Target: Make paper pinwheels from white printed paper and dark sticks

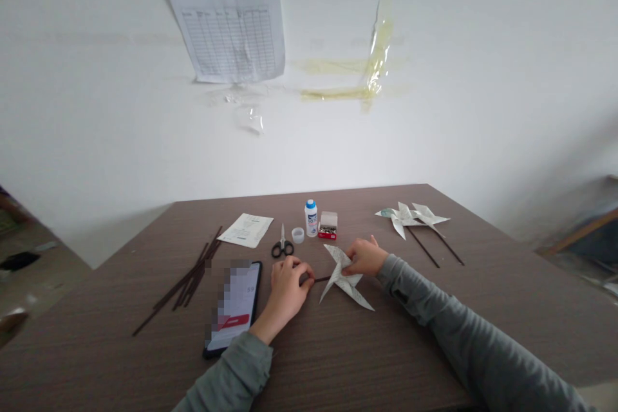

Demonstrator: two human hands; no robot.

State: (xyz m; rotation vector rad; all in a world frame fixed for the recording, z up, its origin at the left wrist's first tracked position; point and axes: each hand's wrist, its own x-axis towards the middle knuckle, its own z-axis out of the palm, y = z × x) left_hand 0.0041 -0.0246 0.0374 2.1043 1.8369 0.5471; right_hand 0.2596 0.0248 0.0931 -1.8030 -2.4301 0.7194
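A paper pinwheel (352, 291) with printed blades lies low over the table in front of me. My right hand (364, 256) is closed at its centre, fingertips pressed on the paper. A thin brown stick (322, 279) runs out from under the blades to the left. My left hand (290, 282) pinches that stick between thumb and fingers. Whether the stick is joined to the pinwheel is hidden by the paper and my right fingers.
Behind my hands stand a glue bottle (311, 219), a red box of pins (327, 229), a clear cap (298, 235) and black scissors (282, 247). At left are folded paper (246, 230), several sticks (193, 277) and a phone (236, 309). Two pinwheels on sticks (410, 217) lie at right.
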